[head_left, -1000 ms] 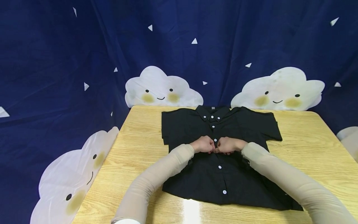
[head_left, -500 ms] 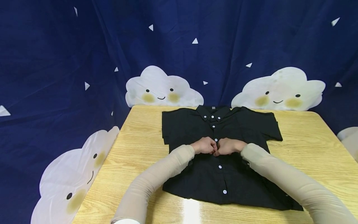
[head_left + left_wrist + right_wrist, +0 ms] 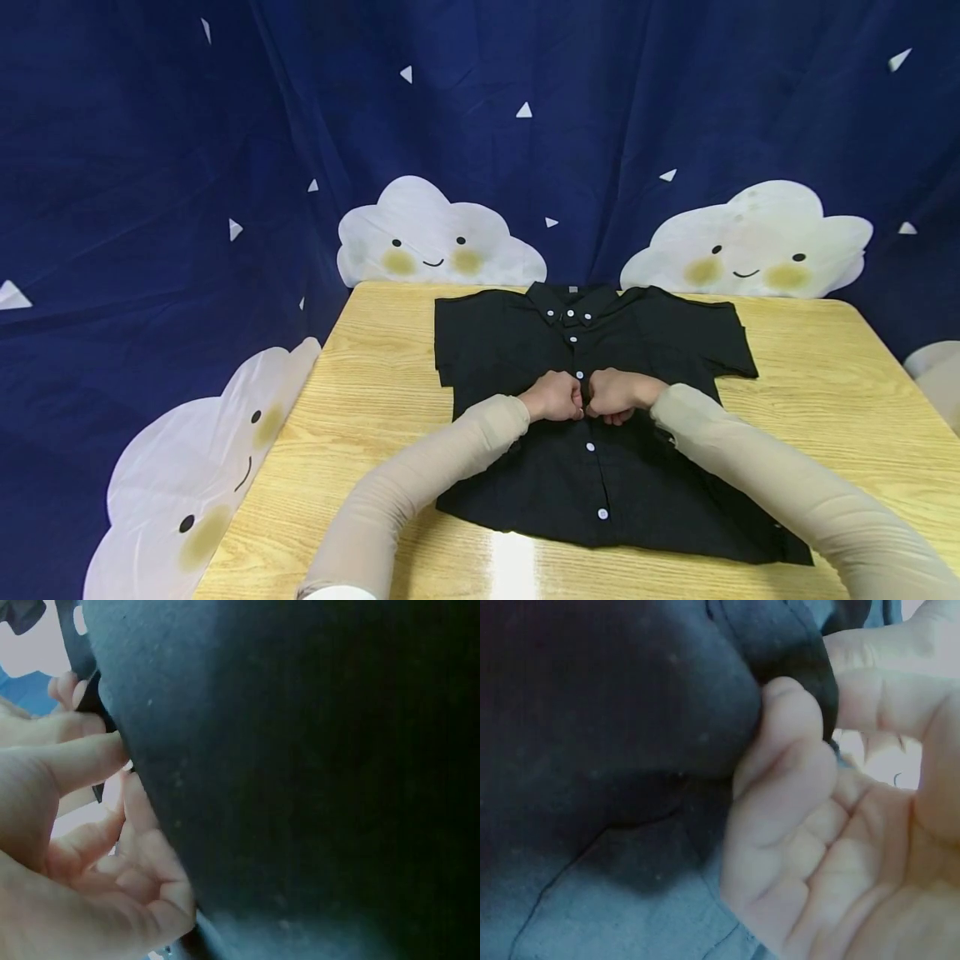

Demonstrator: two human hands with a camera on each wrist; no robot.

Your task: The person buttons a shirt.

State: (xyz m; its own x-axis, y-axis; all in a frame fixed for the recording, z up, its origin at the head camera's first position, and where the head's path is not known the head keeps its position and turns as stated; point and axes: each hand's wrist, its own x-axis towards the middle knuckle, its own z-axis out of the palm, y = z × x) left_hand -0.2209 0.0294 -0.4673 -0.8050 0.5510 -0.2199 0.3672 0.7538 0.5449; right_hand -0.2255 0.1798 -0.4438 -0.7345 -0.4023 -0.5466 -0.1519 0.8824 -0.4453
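A black short-sleeved button-up shirt (image 3: 525, 475) with white buttons lies flat, collar away from me. My left hand (image 3: 557, 396) and right hand (image 3: 618, 395) meet at the middle of its front placket, just below a white button (image 3: 580, 375). In the left wrist view, the thumb and curled fingers of the left hand (image 3: 82, 847) pinch the shirt edge, where a small white spot shows between them. Seen from the right wrist, the right hand (image 3: 840, 810) holds the dark placket edge (image 3: 821, 690) between thumb and fingers.
The shirt rests on a light wooden table (image 3: 375, 358). Behind it hangs a dark blue curtain (image 3: 480, 108) with white cloud shapes (image 3: 438, 225). Lower buttons (image 3: 603, 514) run down toward the hem, near the front table edge.
The hands were touching at the fingertips and are now slightly apart. The left hand has shifted a little toward me and right; the right hand has shifted slightly right. The shirt stays in place.
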